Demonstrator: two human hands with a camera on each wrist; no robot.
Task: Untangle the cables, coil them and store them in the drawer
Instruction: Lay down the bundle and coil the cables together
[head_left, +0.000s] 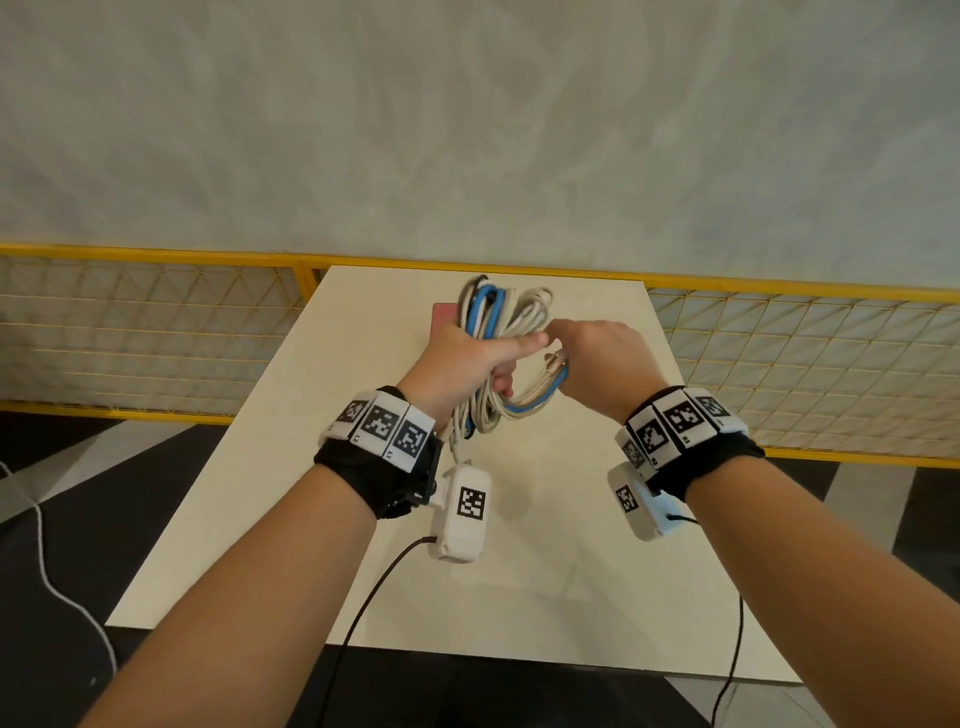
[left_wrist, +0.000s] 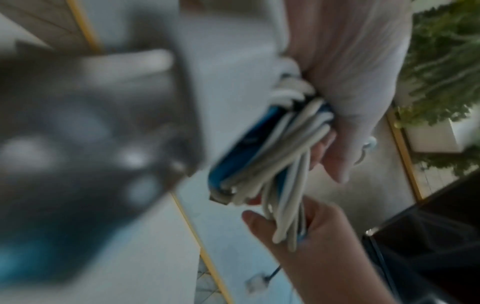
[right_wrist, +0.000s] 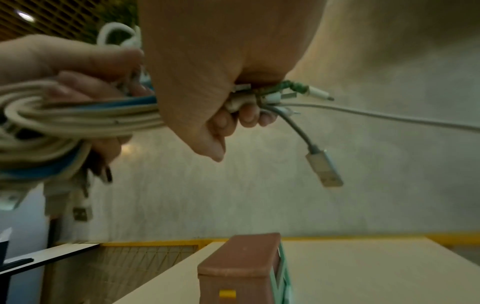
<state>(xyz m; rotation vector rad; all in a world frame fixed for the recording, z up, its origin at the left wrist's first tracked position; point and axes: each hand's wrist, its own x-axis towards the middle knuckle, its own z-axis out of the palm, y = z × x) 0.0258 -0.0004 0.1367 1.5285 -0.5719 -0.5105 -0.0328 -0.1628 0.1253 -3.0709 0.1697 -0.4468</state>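
Head view shows both hands curled round the cable bundle (head_left: 501, 353) above the tabletop (head_left: 597, 545): left hand (head_left: 457, 364) gripping the coil, right hand (head_left: 597, 358) pinching connector ends, drawer box (right_wrist: 241, 269) directly beyond.

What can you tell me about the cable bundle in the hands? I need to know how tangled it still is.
The cable bundle is a loose coil of several beige-white cords and a blue one, rubbery-looking, held in the air above the table. The left hand grips one side of the loops; the right hand pinches a cluster of loose ends, including a green-wrapped one. Several USB-style plugs dangle free, and one thin white strand trails off sideways. The cords overlap untidily, not separated.
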